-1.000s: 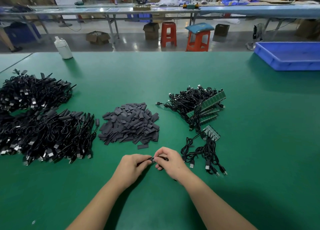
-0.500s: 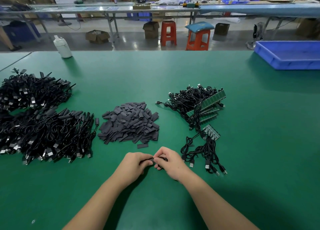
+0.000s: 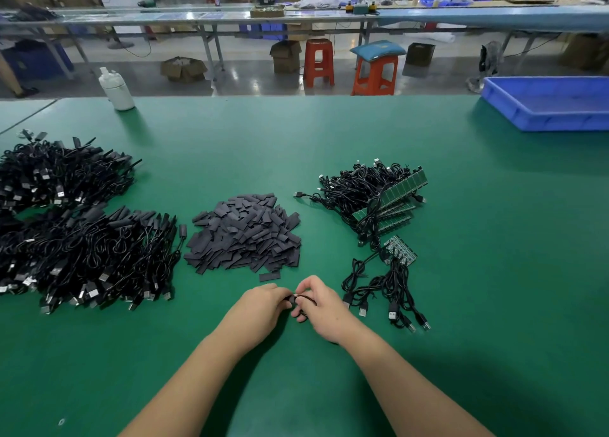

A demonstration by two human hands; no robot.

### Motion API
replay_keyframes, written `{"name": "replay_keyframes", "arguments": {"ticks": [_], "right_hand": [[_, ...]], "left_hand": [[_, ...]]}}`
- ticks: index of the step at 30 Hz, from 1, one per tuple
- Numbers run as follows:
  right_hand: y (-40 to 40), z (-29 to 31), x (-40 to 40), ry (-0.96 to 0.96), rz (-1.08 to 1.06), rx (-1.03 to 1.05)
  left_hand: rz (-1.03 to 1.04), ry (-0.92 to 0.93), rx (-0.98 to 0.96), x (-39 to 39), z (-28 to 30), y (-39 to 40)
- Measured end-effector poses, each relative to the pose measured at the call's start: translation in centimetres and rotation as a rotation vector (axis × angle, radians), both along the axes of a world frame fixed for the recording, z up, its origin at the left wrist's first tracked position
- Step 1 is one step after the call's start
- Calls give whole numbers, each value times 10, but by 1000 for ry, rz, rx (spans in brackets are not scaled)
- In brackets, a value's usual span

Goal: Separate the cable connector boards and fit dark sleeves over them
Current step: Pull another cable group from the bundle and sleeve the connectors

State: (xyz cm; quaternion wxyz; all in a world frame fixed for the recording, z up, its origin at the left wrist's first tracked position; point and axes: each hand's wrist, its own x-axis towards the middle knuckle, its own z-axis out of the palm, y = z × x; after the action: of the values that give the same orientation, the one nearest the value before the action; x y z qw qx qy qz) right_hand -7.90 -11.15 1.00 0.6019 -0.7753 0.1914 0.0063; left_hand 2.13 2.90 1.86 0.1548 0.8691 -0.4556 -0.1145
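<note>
My left hand (image 3: 260,308) and my right hand (image 3: 324,306) meet near the front of the green table, fingers curled. Between them they pinch a thin black cable (image 3: 304,299) with a dark sleeve end (image 3: 291,298); most of it is hidden by the fingers. A heap of dark sleeves (image 3: 245,233) lies just beyond my hands. To the right lies a small green connector board panel (image 3: 400,250) with black USB cables (image 3: 385,288) attached. Further back is a bundle of cables with green board strips (image 3: 392,199).
Large piles of black sleeved cables (image 3: 85,255) fill the left side of the table, with another pile (image 3: 59,176) behind. A white bottle (image 3: 117,88) stands at the far left edge. A blue tray (image 3: 553,103) sits at the far right. Stools and benches stand beyond.
Both hands have stayed in place, with the fingers shifting slightly around the cable end. Nothing else on the table has moved.
</note>
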Motion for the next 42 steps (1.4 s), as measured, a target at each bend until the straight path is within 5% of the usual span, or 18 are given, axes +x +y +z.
{"name": "replay_keyframes", "arguments": {"ticks": [10,13,19,25,30,33,37,42], "right_hand": [[2,3,-1,6,-6,-42],[4,3,-1,3,-35,-19],[5,11,2,-109,-314,327],[9,32,13,-259,-599,642],[8,44,19,-286,-571,645],[-9,43,14,-209,-451,206],[-64,40,-1,-68,-432,-441],[-132,33,-25,77,-610,-793]], "left_hand": [[-22,-75,23,-5,-1,0],[10,-37,-160,-6,-2,-1],[479,424,-546,-17,0,-10],[305,928,-589,-44,1,-15],[461,992,-693,-54,7,-24],[567,867,-721,-36,21,-15],[677,293,-433,29,44,30],[902,-243,-137,105,64,98]]}}
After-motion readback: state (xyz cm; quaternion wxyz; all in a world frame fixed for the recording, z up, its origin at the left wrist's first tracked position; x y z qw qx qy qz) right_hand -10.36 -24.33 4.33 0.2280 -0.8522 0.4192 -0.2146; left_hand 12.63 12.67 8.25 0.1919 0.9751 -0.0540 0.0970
